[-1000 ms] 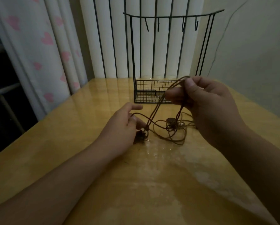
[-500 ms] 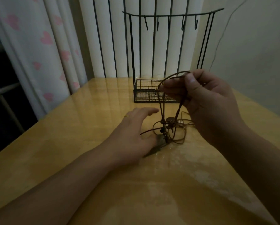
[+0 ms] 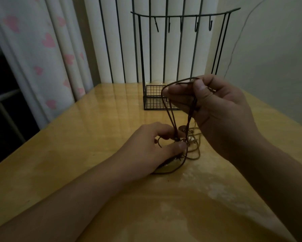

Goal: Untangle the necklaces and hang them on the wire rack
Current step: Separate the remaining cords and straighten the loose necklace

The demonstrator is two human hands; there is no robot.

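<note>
While the knot is picked apart, these things matter:
Right hand (image 3: 214, 109): a loop of the necklaces (image 3: 179, 119) is pinched and held up.
Left hand (image 3: 152, 147): the tangle is pinched low on the table (image 3: 76, 145).
Pull: cords should be teased gently, not yanked.
Wire rack (image 3: 181, 20): its hooks are bare, behind.

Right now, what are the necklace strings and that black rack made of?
The necklace strings look like thin brown cord, maybe leather or waxed: matte, bending softly. The rack looks like black-coated metal wire: thin, stiff rods, hooks and mesh.
</note>
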